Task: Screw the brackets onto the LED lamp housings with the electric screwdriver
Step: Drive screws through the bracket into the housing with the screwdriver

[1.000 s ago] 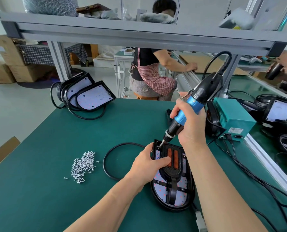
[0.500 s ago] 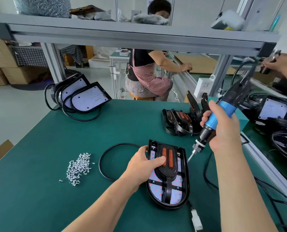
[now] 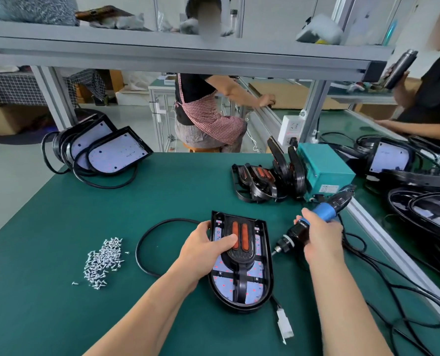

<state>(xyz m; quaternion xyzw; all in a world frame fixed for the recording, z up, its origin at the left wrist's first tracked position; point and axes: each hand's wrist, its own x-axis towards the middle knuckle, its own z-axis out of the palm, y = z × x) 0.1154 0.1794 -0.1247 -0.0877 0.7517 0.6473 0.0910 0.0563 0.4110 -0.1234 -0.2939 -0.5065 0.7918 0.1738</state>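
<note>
A black LED lamp housing (image 3: pixel 261 283) lies flat on the green table, its white LED board showing under a black bracket (image 3: pixel 240 263) with two orange strips. My left hand (image 3: pixel 204 249) grips the housing's upper left edge, thumb on the bracket. My right hand (image 3: pixel 321 238) holds the blue and black electric screwdriver (image 3: pixel 313 220) low over the table, just right of the housing, its bit pointing down-left and off the housing. A pile of silver screws (image 3: pixel 102 259) lies to the left.
A stack of finished housings with cables (image 3: pixel 103 151) sits at the far left. Loose brackets (image 3: pixel 262 181) lean against a teal power box (image 3: pixel 321 168) at the back right. More housings (image 3: pixel 403 160) lie past the right rail. Cables (image 3: pixel 403 286) trail across the right side. Two people work nearby.
My right hand has lifted the screwdriver off the housing's top left corner, swung it right and lowered it toward the table beside the housing. My left hand stays on the housing.
</note>
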